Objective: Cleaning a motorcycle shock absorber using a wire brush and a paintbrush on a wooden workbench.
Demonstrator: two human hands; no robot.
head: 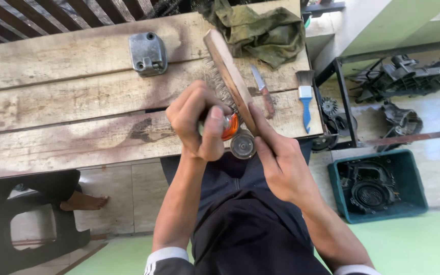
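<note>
Weathered plank table (52, 102) on pale tiled floor (128, 193) in daylight.

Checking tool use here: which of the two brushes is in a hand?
The wooden-handled wire brush, gripped by the right hand. The blue-handled paintbrush lies untouched on the plank table, beside a small knife.

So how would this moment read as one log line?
left hand: grips small orange-and-metal part | right hand: holds wooden wire brush against it | bench: knife, blue paintbrush, metal cover

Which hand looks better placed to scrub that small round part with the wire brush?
Probably the right hand: it grips the wooden wire brush, bristles against the round metal part that the left hand holds.
</note>
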